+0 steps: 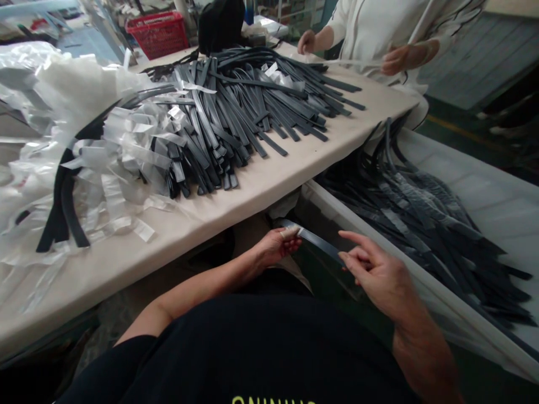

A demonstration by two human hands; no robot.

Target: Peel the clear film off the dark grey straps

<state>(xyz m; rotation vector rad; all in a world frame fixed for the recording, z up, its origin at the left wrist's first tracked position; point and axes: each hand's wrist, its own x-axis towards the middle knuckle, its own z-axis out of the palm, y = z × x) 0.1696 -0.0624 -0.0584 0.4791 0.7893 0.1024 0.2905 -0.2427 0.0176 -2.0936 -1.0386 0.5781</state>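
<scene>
A dark grey flat strip (pixel 320 242) stretches between my two hands, below the table's front edge. My left hand (pixel 278 244) is closed on its far end, and a whitish wrap shows around the thumb or finger there. My right hand (pixel 370 266) pinches the near end between thumb and fingers, with the index finger pointing out. On the table lies a large heap of similar dark strips (pixel 236 123). Crumpled translucent plastic pieces (pixel 122 146) are piled to the left of the heap.
A cloth-covered table (pixel 269 185) runs across in front of me. To the right stands a white bin (pixel 471 163) holding many dark strips (pixel 425 224). A red basket (pixel 158 35) sits at the back. Across the table, another person's hands (pixel 396 59) hold a pale strip.
</scene>
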